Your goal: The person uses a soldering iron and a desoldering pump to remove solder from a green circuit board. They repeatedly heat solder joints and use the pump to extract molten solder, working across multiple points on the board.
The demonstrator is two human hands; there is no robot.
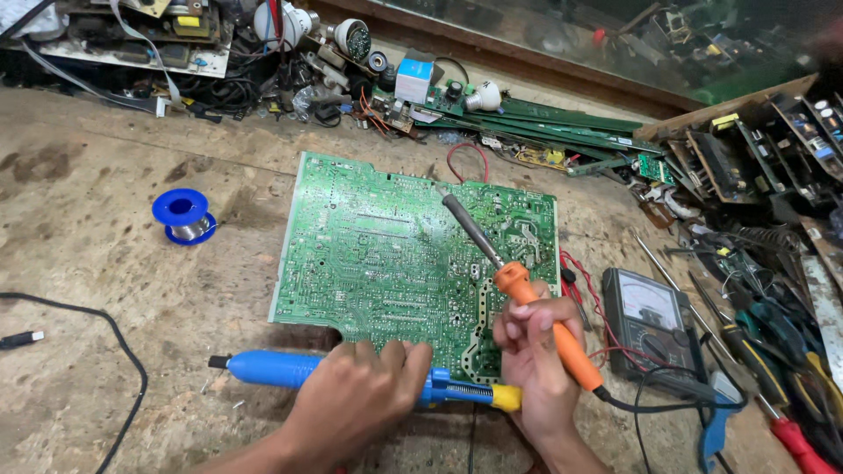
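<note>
A large green circuit board [386, 246] lies solder side up on the worn workbench. My right hand [531, 351] grips an orange-handled soldering iron [518, 285], whose dark metal tip rests on the board's upper middle. My left hand [356, 399] lies over a blue desoldering pump [268, 369] with a yellow plunger end, lying along the board's near edge.
A blue spool of solder wire [183, 217] sits left of the board. An analogue multimeter [650, 320] with red leads lies to the right, beside screwdrivers and pliers [773, 351]. Circuit boards, bulbs and wires [351, 61] crowd the back edge. A black cable [114, 351] crosses the left.
</note>
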